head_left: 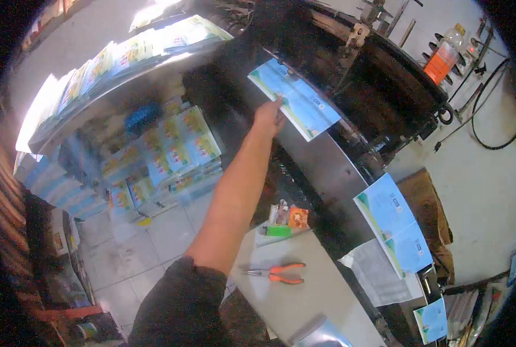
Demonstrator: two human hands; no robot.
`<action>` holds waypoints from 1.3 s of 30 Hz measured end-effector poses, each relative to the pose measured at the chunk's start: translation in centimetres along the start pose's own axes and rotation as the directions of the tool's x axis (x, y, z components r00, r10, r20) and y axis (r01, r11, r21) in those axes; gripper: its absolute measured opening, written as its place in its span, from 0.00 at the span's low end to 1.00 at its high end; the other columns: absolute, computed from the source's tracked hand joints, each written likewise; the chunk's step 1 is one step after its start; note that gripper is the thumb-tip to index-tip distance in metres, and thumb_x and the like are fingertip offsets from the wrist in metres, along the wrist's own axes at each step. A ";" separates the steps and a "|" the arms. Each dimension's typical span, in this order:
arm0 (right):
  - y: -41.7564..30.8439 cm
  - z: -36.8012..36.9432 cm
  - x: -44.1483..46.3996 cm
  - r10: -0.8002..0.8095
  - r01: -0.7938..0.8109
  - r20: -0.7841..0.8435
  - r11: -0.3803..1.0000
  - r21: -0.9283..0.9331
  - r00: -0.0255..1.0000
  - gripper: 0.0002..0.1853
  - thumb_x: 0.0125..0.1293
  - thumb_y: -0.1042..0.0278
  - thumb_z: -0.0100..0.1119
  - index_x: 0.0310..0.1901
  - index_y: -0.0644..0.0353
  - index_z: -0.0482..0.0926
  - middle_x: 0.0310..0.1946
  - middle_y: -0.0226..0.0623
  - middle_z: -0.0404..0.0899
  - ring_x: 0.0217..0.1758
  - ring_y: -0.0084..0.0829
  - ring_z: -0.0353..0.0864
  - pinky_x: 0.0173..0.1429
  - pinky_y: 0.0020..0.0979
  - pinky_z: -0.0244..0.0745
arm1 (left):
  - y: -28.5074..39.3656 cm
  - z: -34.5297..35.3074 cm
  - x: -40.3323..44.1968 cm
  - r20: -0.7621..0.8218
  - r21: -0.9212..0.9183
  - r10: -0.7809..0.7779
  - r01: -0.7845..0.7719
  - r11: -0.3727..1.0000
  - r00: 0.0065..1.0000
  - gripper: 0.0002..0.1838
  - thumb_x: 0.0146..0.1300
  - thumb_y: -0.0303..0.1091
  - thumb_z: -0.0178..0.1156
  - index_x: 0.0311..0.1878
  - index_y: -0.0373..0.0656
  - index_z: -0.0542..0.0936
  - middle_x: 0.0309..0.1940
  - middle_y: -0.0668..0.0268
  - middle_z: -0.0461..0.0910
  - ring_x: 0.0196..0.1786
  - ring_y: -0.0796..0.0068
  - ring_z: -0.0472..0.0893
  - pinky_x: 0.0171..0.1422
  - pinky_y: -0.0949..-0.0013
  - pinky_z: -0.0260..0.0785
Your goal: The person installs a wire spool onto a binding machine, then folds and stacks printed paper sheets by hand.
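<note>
My left hand (269,117) reaches out from a black sleeve (180,306) to the near edge of a blue printed sheet (298,98). The fingers are closed on that edge, with a fingertip on top of the sheet; the other fingers are partly hidden. This sheet lies on the dark metal ledge of a machine (350,168) and shows two similar printed panels side by side. My right hand is out of view. A second matching sheet (394,222) rests farther right along the ledge, above a creased grey paper (379,274).
Orange-handled pliers (284,273) and a green lighter (277,231) lie on a pale board (304,295). Printed booklets line a shelf (148,66) at left, with stacked booklets (183,147) below. A bottle with an orange label (445,55) stands upper right. A curled sheet (321,334) shows at the bottom.
</note>
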State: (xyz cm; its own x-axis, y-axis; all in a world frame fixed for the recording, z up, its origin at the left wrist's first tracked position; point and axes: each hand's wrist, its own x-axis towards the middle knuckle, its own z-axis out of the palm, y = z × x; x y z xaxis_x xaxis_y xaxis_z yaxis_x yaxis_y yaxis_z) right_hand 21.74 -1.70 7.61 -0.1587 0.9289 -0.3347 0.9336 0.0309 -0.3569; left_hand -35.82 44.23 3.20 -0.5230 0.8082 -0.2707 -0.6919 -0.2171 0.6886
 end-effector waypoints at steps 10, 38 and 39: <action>0.1 -1.2 -0.2 -0.113 0.113 0.004 0.990 -0.081 0.994 0.38 0.55 0.53 0.69 0.62 0.67 0.67 0.55 0.54 0.71 0.58 0.51 0.70 0.61 0.43 0.66 | 1.5 -5.9 -15.9 -0.063 0.130 0.037 -0.028 0.991 0.997 0.12 0.62 0.42 0.65 0.36 0.46 0.75 0.29 0.70 0.72 0.30 0.76 0.71 0.39 0.69 0.69; -3.3 -2.5 -5.6 -0.348 0.569 -0.481 0.686 0.454 0.804 0.24 0.57 0.65 0.67 0.55 0.59 0.75 0.47 0.44 0.79 0.44 0.40 0.81 0.47 0.35 0.76 | -8.7 -11.2 -60.0 0.567 0.220 -0.145 0.020 0.975 0.811 0.26 0.60 0.29 0.62 0.61 0.34 0.68 0.54 0.56 0.76 0.55 0.58 0.78 0.60 0.54 0.71; -4.0 -2.5 -5.5 -0.391 0.598 -0.514 0.728 0.333 0.763 0.24 0.58 0.64 0.66 0.55 0.61 0.74 0.47 0.46 0.78 0.45 0.42 0.81 0.47 0.37 0.76 | -8.8 -10.6 -60.7 0.574 0.289 -0.214 0.049 0.956 0.790 0.27 0.60 0.29 0.63 0.62 0.34 0.67 0.55 0.56 0.76 0.55 0.59 0.78 0.60 0.55 0.71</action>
State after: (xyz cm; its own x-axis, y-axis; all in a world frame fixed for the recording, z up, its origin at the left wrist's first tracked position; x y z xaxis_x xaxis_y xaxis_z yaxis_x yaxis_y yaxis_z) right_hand 19.68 -6.04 13.11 -0.3213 0.8865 0.3329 0.4781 0.4554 -0.7510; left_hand -3.26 -8.75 6.44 0.0205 0.9995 0.0247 -0.5430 -0.0096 0.8397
